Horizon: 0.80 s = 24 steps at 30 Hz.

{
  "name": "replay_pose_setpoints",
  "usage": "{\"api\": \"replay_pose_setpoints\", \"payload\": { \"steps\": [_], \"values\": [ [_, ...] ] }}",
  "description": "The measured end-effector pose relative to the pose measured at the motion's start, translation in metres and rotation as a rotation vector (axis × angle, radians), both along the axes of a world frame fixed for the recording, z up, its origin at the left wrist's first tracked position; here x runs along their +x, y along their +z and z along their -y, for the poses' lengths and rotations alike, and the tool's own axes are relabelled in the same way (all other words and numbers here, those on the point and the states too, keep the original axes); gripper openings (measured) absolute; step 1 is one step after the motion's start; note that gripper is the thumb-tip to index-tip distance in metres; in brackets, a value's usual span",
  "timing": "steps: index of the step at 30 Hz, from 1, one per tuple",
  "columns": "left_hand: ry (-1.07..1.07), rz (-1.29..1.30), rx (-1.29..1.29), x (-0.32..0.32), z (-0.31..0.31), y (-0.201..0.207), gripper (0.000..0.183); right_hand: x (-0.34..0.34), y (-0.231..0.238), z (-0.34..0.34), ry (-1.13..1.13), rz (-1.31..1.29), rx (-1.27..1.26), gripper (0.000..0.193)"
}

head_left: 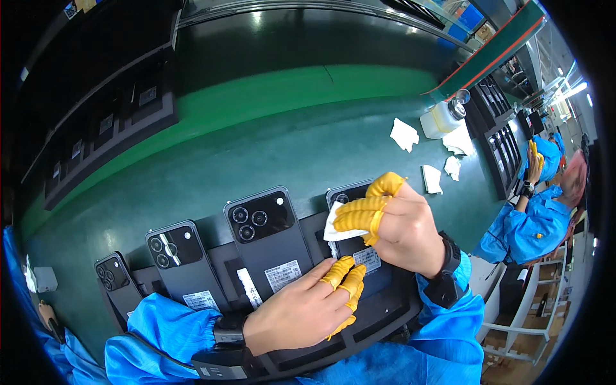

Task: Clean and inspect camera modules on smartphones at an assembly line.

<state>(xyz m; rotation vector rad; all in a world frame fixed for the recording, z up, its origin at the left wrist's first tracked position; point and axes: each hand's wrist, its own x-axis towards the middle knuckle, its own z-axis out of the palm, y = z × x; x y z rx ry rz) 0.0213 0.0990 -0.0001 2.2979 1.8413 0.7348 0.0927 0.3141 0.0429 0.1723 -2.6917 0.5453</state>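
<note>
My right hand (407, 224), with yellow finger cots, pinches a folded white wipe (330, 226) against the upper back of a dark smartphone (375, 279) near its camera area. Lower on that phone, my left hand (301, 311), also in yellow finger cots, grips its left side with bent fingers; its fingertips are partly hidden. Left of it stands another dark smartphone (269, 247) with three lenses and a white label, with two more phones (179, 260) (119, 282) further left. All sit in a black slotted tray (221, 260). A white printed strip (249, 289) shows beside my left hand.
Several crumpled white wipes (404, 135) lie on the green table (282, 151) at the far right. Beside them stands a translucent bottle (443, 119) with a metal top. Black trays (504, 157) line the right edge. Co-workers in blue (536, 221) are at both sides.
</note>
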Motion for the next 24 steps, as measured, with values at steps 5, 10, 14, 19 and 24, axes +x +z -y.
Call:
{"api": "replay_pose_setpoints", "payload": {
  "steps": [5, 10, 14, 19, 24],
  "values": [
    [-0.004, -0.019, 0.021, -0.001, 0.002, 0.000, 0.038, 0.009, -0.001, -0.003, 0.113, 0.099, -0.034, 0.040],
    [0.000, 0.000, -0.001, -0.001, 0.004, 0.001, 0.041, 0.026, 0.025, -0.017, 0.092, 0.049, -0.126, 0.031],
    [0.010, -0.014, 0.024, -0.002, 0.002, 0.005, 0.043, 0.012, 0.016, -0.010, 0.091, -0.088, -0.035, 0.036],
    [-0.019, 0.022, -0.044, -0.001, 0.006, 0.007, 0.044, -0.002, 0.001, 0.006, 0.084, -0.110, 0.085, 0.031],
    [-0.013, 0.014, -0.026, 0.000, 0.005, 0.005, 0.045, 0.017, -0.001, 0.005, -0.041, -0.051, 0.179, 0.013]
  ]
}}
